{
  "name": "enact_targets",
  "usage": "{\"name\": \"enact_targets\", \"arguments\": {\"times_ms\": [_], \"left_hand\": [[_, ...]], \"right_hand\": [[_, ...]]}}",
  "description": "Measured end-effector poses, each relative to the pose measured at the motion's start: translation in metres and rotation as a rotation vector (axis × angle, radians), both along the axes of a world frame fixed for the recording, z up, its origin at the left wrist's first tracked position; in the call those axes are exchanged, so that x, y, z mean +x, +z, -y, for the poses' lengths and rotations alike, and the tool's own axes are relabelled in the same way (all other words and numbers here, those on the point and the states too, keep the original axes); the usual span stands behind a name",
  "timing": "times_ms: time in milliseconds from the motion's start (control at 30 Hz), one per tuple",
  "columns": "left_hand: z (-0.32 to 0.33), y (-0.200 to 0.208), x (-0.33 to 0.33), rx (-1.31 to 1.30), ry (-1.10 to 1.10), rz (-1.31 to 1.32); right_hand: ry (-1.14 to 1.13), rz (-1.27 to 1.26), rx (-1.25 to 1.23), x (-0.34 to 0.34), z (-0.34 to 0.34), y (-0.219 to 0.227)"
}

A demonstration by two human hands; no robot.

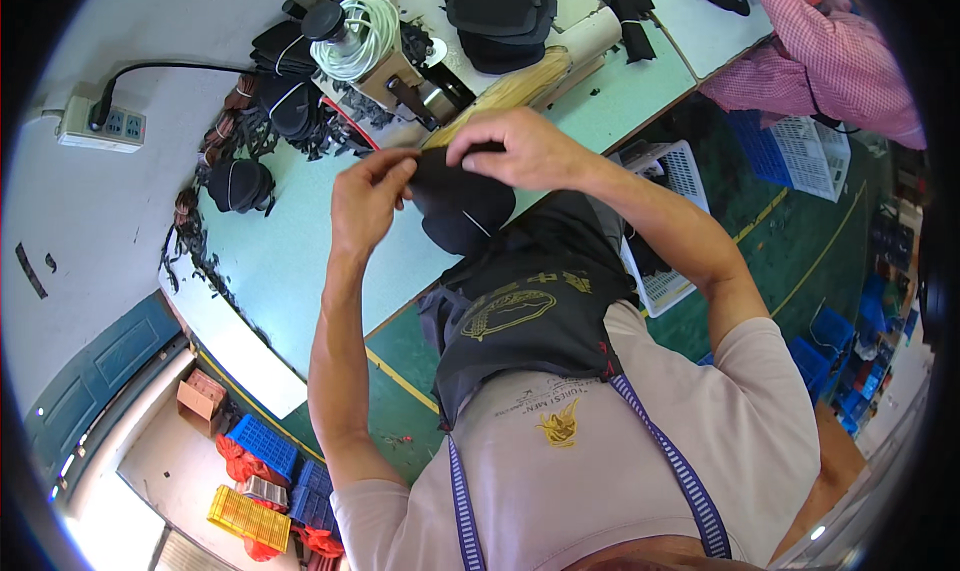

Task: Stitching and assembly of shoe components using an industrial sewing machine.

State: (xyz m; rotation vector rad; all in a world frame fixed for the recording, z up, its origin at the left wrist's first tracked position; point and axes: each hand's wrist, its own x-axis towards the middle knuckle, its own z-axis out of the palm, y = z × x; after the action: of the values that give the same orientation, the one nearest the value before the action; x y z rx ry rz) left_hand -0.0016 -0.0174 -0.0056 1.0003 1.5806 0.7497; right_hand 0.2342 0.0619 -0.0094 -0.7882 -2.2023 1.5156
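Observation:
My left hand [372, 199] pinches the left edge of a flat black piece [440, 179], thumb against forefinger. On the piece's far right edge, the curled fingers of my right hand [528, 149] close over it. What the piece is made of I cannot tell; it looks like cloth or thin padding. Just below it, at the table's near edge, rests a stack of black rounded pieces [467, 231] with a white string across it. Right beyond my hands stands a small machine with a metal roller [440, 101].
A coil of pale cord [372, 39] sits on the machine. Black stacks [500, 11] and tied bundles [240, 184] lie about the light green table [300, 241]. A white crate [672, 289] stands below at right. Another person in a pink checked sleeve [840, 51] works at far right.

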Motion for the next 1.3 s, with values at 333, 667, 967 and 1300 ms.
{"name": "enact_targets", "arguments": {"times_ms": [333, 667, 967, 1300], "left_hand": [[-0.034, 0.01, 0.009, 0.003, 0.009, -0.6], [-0.016, -0.011, 0.029, 0.06, 0.239, -0.42], [0.004, -0.004, 0.013, 0.084, 0.084, 0.112], [-0.028, 0.001, 0.028, 0.092, 0.231, -0.424]], "right_hand": [[-0.192, 0.282, 0.103, -0.025, -0.012, -0.005], [-0.2, 0.204, 0.389, -0.003, -0.028, 0.019], [-0.153, -0.077, -0.391, 0.001, 0.01, 0.01], [-0.359, 0.055, -0.289, -0.017, 0.008, -0.012]]}}
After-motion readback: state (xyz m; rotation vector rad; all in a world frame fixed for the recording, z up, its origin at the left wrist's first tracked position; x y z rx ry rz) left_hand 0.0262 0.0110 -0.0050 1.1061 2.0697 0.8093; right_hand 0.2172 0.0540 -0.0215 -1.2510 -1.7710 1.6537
